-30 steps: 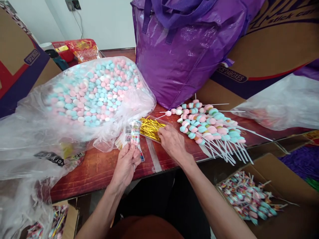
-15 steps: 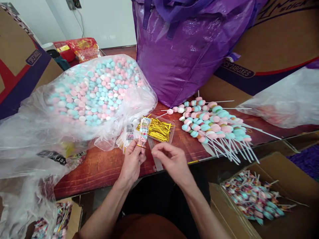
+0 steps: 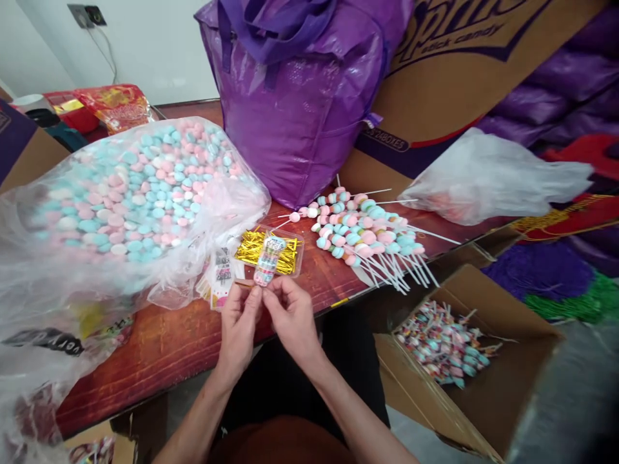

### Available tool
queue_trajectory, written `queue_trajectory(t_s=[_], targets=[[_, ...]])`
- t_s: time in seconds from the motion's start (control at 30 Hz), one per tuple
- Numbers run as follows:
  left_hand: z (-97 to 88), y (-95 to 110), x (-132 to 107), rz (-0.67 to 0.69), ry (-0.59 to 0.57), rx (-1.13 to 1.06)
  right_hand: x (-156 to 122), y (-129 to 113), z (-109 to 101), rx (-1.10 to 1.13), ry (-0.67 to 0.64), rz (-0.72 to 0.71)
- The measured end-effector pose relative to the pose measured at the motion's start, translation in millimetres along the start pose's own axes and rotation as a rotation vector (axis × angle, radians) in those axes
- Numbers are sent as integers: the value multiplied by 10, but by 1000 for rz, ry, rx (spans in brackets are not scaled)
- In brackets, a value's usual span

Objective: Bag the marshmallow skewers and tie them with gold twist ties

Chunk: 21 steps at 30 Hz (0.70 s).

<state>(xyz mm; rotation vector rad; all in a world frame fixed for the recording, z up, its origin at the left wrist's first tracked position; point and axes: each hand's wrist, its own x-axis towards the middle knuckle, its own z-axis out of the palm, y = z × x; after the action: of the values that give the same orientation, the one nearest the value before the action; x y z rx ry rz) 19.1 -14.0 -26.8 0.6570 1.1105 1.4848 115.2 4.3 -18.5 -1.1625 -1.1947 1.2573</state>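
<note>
My left hand (image 3: 240,322) is closed around the lower end of a clear-wrapped candy lollipop (image 3: 269,259), printed on its wrapper and pointing away from me. A gold twist tie (image 3: 243,285) sticks out to the left at the wrapper's gathered neck. Against that neck, my right hand (image 3: 293,320) pinches with thumb and forefinger; what lies between those fingertips is hidden. Just beyond the lollipop sits a clear tray (image 3: 298,265) of gold twist ties (image 3: 249,243). Left of it lie flat printed wrappers (image 3: 221,274). Unwrapped pink and blue candies on white sticks (image 3: 370,229) are piled to the right.
A big clear bag of pastel candies (image 3: 145,187) covers the table's left side. Behind stand a purple bag (image 3: 304,109) and a cardboard box (image 3: 411,103). At lower right, an open carton (image 3: 512,348) holds wrapped lollipops (image 3: 449,341). The table edge (image 3: 333,309) runs before me.
My right hand has come left to meet my left hand at the wrapper's neck; before, it was apart. The view has swung to the right, showing more of the open carton.
</note>
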Motion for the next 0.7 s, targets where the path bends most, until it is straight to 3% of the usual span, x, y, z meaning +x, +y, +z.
queue_trajectory(t_s=[0.1,0.27,0.33,0.47,0.57,0.7], targets=[[34,78,31,-137,0,-152,-31,6,-7,50,-75,-24],[-37,248,44,-562,-128,-322,19,-104,-196,-17,-232,-128],[-64,270,43,-663,-168,-337,53,-149,-272,-74,-328,-186],[-52,277,41,-649,-174,-256,91,-173,-327,-237,-309,-353],[-21,286,31,-609,-181,-177,76,-148,-300,-263,-328,-373],[-13,195,-17,-383,-99,-52,-10,-87,-218,-420,-237,-340]])
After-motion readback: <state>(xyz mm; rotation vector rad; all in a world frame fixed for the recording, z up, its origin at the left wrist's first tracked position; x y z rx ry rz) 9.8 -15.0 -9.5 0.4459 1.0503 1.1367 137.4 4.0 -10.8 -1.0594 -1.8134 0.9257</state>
